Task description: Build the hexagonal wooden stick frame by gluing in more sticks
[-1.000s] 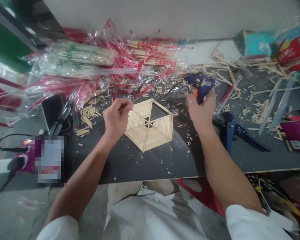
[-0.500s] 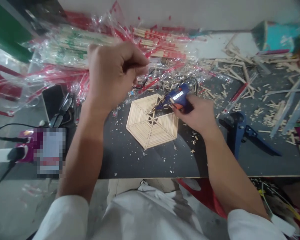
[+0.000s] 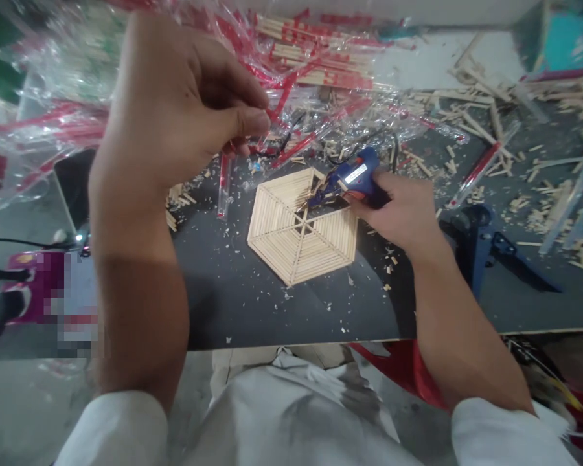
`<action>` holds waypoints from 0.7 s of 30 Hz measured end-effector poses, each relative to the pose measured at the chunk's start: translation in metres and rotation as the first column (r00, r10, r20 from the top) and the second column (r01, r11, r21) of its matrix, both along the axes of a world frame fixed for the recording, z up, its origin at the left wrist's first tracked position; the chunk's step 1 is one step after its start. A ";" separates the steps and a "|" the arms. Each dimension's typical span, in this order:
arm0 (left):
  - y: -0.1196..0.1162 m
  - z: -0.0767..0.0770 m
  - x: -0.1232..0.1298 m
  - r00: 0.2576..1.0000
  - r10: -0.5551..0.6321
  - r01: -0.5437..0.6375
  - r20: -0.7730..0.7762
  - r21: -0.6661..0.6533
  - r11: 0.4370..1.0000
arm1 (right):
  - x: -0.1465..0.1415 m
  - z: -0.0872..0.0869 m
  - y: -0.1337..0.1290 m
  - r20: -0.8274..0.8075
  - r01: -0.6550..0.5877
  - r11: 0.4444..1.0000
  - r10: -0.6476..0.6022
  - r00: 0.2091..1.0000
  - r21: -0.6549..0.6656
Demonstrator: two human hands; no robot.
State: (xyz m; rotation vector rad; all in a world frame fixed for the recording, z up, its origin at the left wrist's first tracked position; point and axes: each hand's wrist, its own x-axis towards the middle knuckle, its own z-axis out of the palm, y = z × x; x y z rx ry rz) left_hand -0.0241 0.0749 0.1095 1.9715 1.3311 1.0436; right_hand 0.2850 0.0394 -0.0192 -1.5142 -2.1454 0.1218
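Note:
A hexagonal panel of thin wooden sticks point(image 3: 291, 249) lies on the dark table, its wedges filled with rows of sticks except for a gap at the upper right. My right hand point(image 3: 401, 210) grips a blue glue gun point(image 3: 357, 178) by its handle, with the nozzle over the panel near that gap. Raised above the table at the left, my left hand point(image 3: 184, 103) has thumb and fingertips pinched together. Whatever may be between those fingertips is too small to make out.
Clear plastic wrappers and red-wrapped chopsticks point(image 3: 320, 58) are heaped at the back. A blue cutting tool point(image 3: 480, 252) lies to the right, with cut stick pieces point(image 3: 554, 217) beyond. A purple power strip point(image 3: 36, 285) with plugs is at the left.
My left hand has moved left and up, appearing larger and closer. The glue gun stays over the panel in my right hand; the view has shifted slightly.

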 end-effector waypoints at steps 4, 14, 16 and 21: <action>0.001 0.000 -0.001 0.998 -0.005 0.007 -0.062 0.025 1.000 | 0.001 -0.001 -0.001 0.002 -0.004 1.000 0.004 1.000 -0.007; 0.001 -0.001 -0.007 0.994 -0.027 0.032 -0.107 0.045 0.998 | 0.000 0.001 -0.001 -0.015 0.005 1.000 -0.005 1.000 0.003; 0.003 -0.002 -0.007 0.994 -0.038 0.044 -0.099 0.057 0.997 | 0.000 0.002 -0.001 -0.012 0.002 1.000 -0.002 1.000 0.005; 0.002 -0.003 -0.006 0.998 -0.065 0.065 -0.012 0.035 0.997 | -0.002 0.003 -0.002 0.006 0.027 0.999 -0.027 1.000 -0.016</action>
